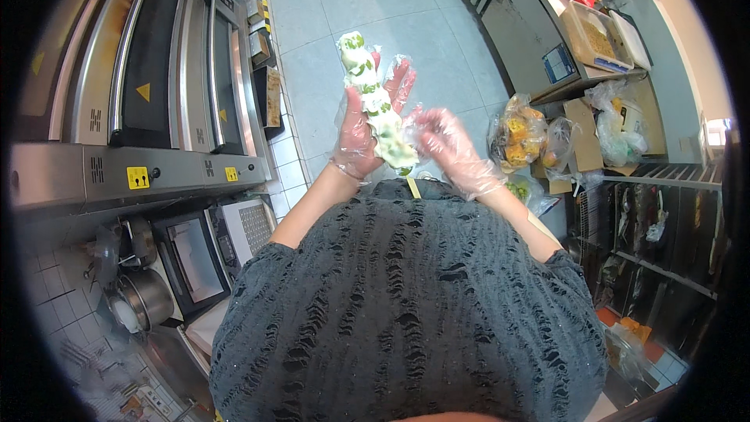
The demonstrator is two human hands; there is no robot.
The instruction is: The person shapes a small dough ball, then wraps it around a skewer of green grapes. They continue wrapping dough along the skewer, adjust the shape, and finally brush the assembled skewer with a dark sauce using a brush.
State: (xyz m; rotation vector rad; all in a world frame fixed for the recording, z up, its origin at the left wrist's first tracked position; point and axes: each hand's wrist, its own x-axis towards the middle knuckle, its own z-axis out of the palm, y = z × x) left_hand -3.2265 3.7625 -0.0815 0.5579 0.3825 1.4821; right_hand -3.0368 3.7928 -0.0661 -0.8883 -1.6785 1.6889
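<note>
Several green grapes under a thick, soft white coating form a long skewer (375, 108), which slants across the middle of the picture. A pale stick (414, 188) comes out of its lower end, close to the dark shirt. My left hand (358, 138), in a clear plastic glove, supports the skewer from beneath, thumb along its left side and fingers spread behind it. On the other side my right hand (450, 143), gloved the same way, has its fingers bent at the lower part of the coating. Whether those fingertips pinch the coating is hidden by the crumpled glove.
Steel deck ovens (176, 64) line the left side, above a microwave oven (190, 258) and a metal pot (146, 299). At right stand a steel counter (515, 17) bearing a plastic container (595, 38), bags of yellow fruit (518, 132), and a metal rack (656, 234).
</note>
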